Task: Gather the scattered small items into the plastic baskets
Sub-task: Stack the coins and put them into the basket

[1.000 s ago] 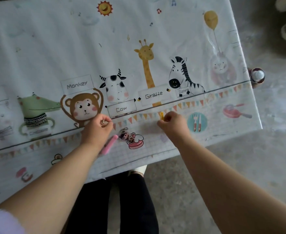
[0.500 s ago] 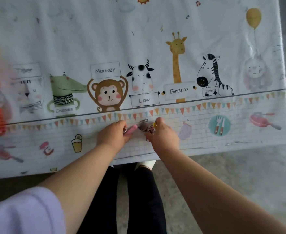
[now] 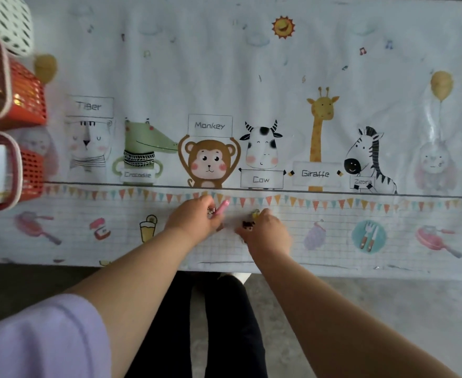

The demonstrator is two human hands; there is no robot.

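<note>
My left hand [image 3: 194, 219] grips a pink stick-shaped item [image 3: 222, 207] and a small metal ring [image 3: 211, 210] near the table's front edge. Just right of it, my right hand [image 3: 266, 231] holds a small yellow piece [image 3: 255, 213] and a dark little charm [image 3: 247, 224] in curled fingers. Two orange plastic baskets stand at the far left: one [image 3: 29, 96] farther back, one [image 3: 32, 171] nearer with a white cup-like thing inside. A white perforated basket [image 3: 11, 25] sits at the top left corner.
The table carries a white plastic cloth [image 3: 251, 64] printed with cartoon animals. Its front edge runs just beyond my knees, its right edge at the far right. Grey concrete floor [image 3: 360, 309] lies below, with my dark trouser legs under the table.
The view has swung left, bringing the baskets into sight. My right hand has picked up the dark charm from the cloth and both hands sit close together.
</note>
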